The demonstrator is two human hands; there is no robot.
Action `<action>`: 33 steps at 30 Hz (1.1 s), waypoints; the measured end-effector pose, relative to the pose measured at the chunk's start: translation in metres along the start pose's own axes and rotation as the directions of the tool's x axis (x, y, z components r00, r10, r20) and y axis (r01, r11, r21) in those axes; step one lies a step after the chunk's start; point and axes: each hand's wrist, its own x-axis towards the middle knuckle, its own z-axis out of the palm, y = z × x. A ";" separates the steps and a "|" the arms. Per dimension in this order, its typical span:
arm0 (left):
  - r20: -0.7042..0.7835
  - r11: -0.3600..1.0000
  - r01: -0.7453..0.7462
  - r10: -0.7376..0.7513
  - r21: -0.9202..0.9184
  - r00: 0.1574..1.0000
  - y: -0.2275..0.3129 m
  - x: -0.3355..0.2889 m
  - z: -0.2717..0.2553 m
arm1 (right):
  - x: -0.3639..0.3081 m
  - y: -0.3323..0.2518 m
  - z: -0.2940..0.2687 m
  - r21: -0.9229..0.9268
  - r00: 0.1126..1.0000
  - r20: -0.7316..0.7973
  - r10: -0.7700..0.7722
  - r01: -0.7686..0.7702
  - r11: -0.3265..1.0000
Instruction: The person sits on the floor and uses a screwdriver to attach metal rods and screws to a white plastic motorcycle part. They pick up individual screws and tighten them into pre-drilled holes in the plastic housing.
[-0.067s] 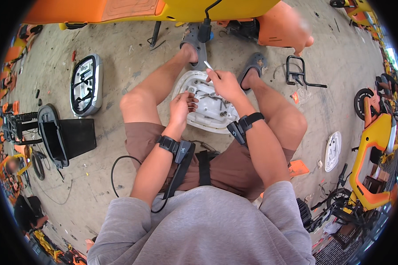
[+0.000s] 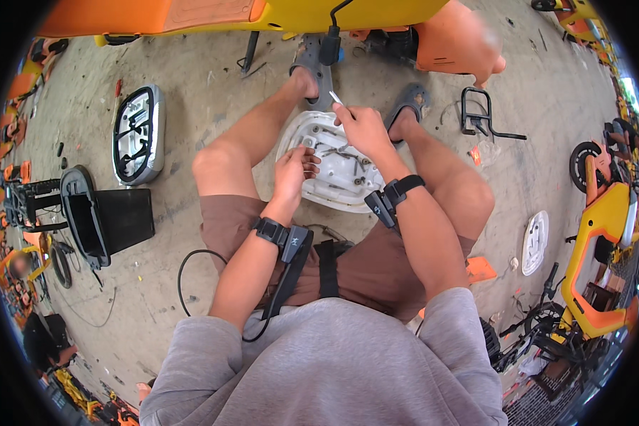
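Observation:
A shallow white plastic cover (image 2: 334, 201) lies on the ground between my legs, its hollow side up. Several loose bolts (image 2: 344, 154) and other small metal parts are scattered inside it. My right hand (image 2: 362, 129) is raised over the cover's far right part, pinching a thin white stick (image 2: 334, 97) that points away from me. At the cover's left rim is my left hand (image 2: 297, 170), palm turned inward and fingers curled. Whatever those fingers may hold is too small to make out.
The yellow and orange body of a scooter (image 2: 319, 18) spans the far side. A white and black shell (image 2: 138, 136) and a black bin (image 2: 113, 221) lie at left. On the right are a black metal bracket (image 2: 476, 117), another white cover (image 2: 535, 243) and a yellow frame (image 2: 595, 263).
My right hand has shifted slightly away from me with the white stick. My left hand stays nearly in place.

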 end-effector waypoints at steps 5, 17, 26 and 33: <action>-0.005 1.000 0.001 -0.001 0.002 1.000 0.000 0.000 0.000 | 0.000 -0.010 -0.002 -0.090 0.999 -0.016 0.036 -0.037 0.995; -0.122 0.968 -0.070 0.041 -0.240 0.992 -0.005 0.003 -0.014 | 0.004 0.008 0.019 -0.211 0.972 -0.222 -0.073 0.025 0.977; -0.113 0.981 -0.033 0.011 -0.194 0.994 -0.015 0.013 -0.016 | -0.014 0.001 0.009 -0.385 0.986 -0.158 -0.049 -0.016 0.923; -0.054 0.998 -0.028 0.025 -0.064 0.998 -0.028 0.019 -0.020 | -0.037 0.001 -0.013 -0.599 0.963 0.237 0.125 0.044 0.800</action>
